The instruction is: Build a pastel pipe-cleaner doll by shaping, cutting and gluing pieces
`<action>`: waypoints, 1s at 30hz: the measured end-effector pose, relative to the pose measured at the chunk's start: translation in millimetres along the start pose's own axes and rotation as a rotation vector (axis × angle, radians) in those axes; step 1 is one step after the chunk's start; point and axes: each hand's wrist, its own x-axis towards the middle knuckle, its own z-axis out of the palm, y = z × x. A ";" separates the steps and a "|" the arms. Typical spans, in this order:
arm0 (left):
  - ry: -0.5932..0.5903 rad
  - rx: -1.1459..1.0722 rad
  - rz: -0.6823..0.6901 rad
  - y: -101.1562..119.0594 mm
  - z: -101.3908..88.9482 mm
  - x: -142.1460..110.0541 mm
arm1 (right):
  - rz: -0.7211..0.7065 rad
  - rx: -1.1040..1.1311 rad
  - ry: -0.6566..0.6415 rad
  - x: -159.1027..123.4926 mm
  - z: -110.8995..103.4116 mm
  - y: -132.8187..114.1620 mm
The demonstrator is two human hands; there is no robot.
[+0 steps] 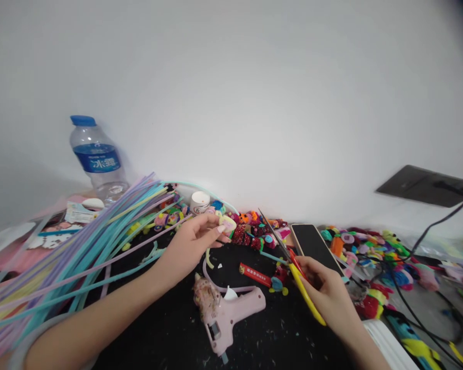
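Observation:
My left hand (195, 241) pinches a small pale yellow fuzzy piece (227, 224) with a pinkish middle, held above the black table. My right hand (322, 288) grips a pair of scissors (304, 293) with yellow and red handles, their blades pointing up and to the left. The blades stay apart from the yellow piece. Below and between the hands lies a pink hot glue gun (231, 313) with residue around its nozzle end. A red printed strip (254, 275) rests just above it, beside a small blue and yellow fuzzy piece (278, 285).
Long pastel pipe cleaners (111, 241) spread across the left. A water bottle (98, 159) stands against the wall near a white roll (199, 202). Behind the scissors lies a phone (316, 246). Colourful fuzzy figures (381, 252) and black cables (416, 246) crowd the right, below a wall socket (416, 185).

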 end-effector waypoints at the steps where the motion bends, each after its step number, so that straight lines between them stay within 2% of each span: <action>1: -0.026 -0.030 -0.030 -1.2 1.5 -0.7 | 0.008 0.059 -0.022 -0.6 1.4 -3.4; 3: -0.079 -0.073 -0.084 -2.9 4.9 -2.6 | 0.004 0.093 -0.050 -2.5 3.8 -8.8; 7: -0.140 -0.076 -0.109 -1.7 11.0 -7.6 | -0.019 -0.084 -0.061 -10.1 7.6 -13.5; 12: -0.169 -0.023 -0.079 1.5 12.6 -12.1 | -0.078 -0.191 -0.056 -20.5 14.0 -14.2; 17: -0.193 0.043 -0.038 3.3 10.6 -13.4 | -0.069 -0.288 -0.151 -19.7 20.0 -19.6; 21: -0.195 0.076 -0.027 5.2 10.2 -13.4 | -0.090 -0.295 -0.183 -18.7 22.8 -22.4; 30: -0.254 0.126 -0.022 4.3 9.5 -13.7 | -0.167 -0.246 -0.136 -19.9 25.8 -22.0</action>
